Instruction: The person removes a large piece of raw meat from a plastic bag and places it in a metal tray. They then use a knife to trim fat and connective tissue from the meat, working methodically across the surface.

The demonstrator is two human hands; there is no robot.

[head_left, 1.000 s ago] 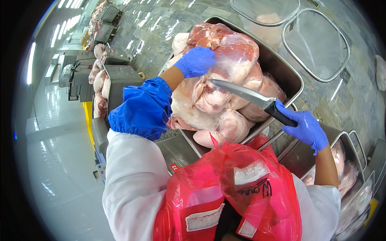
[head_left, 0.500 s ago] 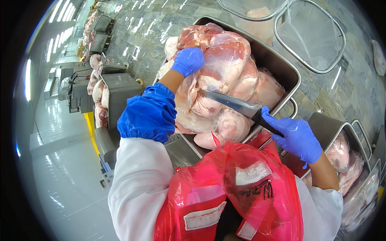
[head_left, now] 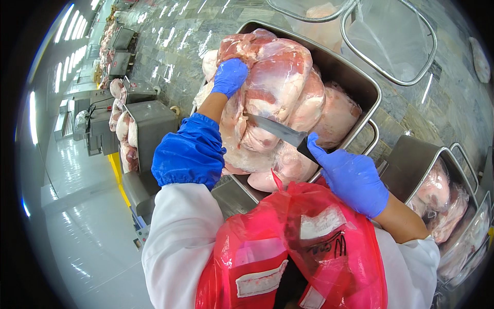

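White sleeves (head_left: 181,226), blue gloves (head_left: 355,180), a blue oversleeve (head_left: 189,150) and translucent red plastic (head_left: 360,252) are worn.

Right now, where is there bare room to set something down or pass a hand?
Bare floor shows between the hoop and the right-hand bin; the main bin has a narrow gap between meat and far wall. Crowded: around the meat, left hand, knife and right hand.

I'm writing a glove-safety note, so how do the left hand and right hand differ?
The left hand is on the large piece of meat; the right hand grips the knife by its black handle. Above the left hand's wrist is a blue sleeve cover; the right hand's forearm is bare up to the white sleeve. Both wear blue gloves.
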